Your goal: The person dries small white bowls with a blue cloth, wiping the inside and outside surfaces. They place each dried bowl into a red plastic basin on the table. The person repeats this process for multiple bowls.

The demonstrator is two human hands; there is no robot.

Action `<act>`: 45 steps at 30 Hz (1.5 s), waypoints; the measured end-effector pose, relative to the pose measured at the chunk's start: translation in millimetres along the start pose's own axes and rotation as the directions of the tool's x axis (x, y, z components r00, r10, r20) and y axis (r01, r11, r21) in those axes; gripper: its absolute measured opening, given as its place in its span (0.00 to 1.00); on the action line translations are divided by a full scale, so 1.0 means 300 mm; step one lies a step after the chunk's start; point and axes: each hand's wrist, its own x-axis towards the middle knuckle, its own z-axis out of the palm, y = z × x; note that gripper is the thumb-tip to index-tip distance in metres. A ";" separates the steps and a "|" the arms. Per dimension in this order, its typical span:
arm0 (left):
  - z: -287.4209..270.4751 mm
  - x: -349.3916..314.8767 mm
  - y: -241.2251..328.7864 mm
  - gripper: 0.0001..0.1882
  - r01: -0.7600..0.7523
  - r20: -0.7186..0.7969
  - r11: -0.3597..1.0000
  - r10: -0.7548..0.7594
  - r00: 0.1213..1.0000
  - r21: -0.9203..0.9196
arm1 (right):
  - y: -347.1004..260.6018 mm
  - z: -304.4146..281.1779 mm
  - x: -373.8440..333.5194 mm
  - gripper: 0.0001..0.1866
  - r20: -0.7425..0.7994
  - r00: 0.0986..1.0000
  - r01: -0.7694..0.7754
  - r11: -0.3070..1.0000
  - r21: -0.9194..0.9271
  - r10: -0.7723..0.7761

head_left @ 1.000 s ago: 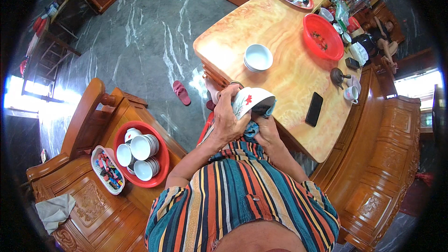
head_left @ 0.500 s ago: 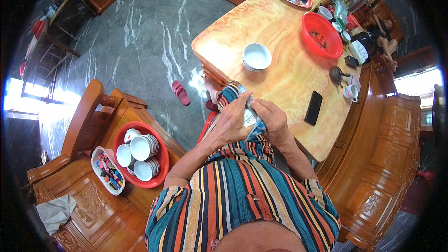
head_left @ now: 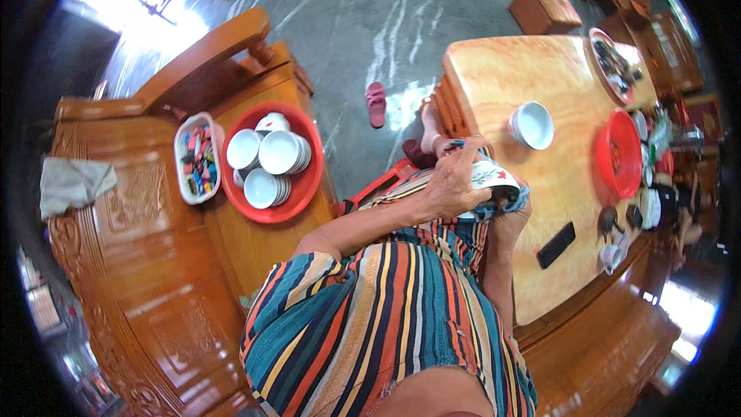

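Note:
My left hand is closed on the rim of a white bowl with a red-and-green flower pattern, held tilted over my lap. On its other side my right hand grips the bowl through a bluish patterned cloth; its fingers are mostly hidden. Beyond them, on the marbled table, stands a small stack of white bowls. To my left, a red basin holds several stacked white bowls.
Beside the basin on the wooden bench sits a white basket of small coloured items. The table carries a black phone, a red bowl, a teapot, a white cup and a tray. A pink slipper lies on the floor.
My view has swung left, so the table sits further right and the basin nearer the middle. The bowl has turned in my hands, now showing its flowered side.

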 end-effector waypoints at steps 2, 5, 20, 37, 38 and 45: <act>-0.012 -0.005 -0.016 0.34 0.047 -0.082 0.997 -0.051 0.995 -0.058 | 0.042 0.005 0.012 0.18 0.038 0.981 -0.191 0.974 0.124 0.188; -0.040 -0.008 -0.057 0.31 0.017 -0.241 0.997 -0.035 0.970 -0.075 | 0.109 0.053 0.022 0.24 0.154 0.907 -0.421 0.852 0.310 0.392; -0.636 -0.593 -0.565 0.04 0.538 -0.744 0.698 -0.012 0.668 0.472 | 0.158 0.159 -0.047 0.07 0.371 0.588 -0.789 0.611 0.066 0.719; -0.807 -1.245 -0.987 0.19 0.899 -0.926 0.305 -0.306 -0.219 -0.313 | 0.177 0.147 -0.072 0.07 0.354 0.525 -0.816 0.576 -0.050 0.774; -0.772 -1.277 -0.971 0.19 0.887 -0.908 0.289 -0.325 -0.263 -0.360 | 0.174 0.151 -0.063 0.07 0.361 0.518 -0.813 0.577 -0.073 0.776; -0.894 -1.058 -0.995 0.22 0.868 -0.875 0.353 -0.455 -0.166 -0.349 | 0.182 0.148 -0.127 0.08 0.271 0.590 -0.800 0.596 0.066 0.761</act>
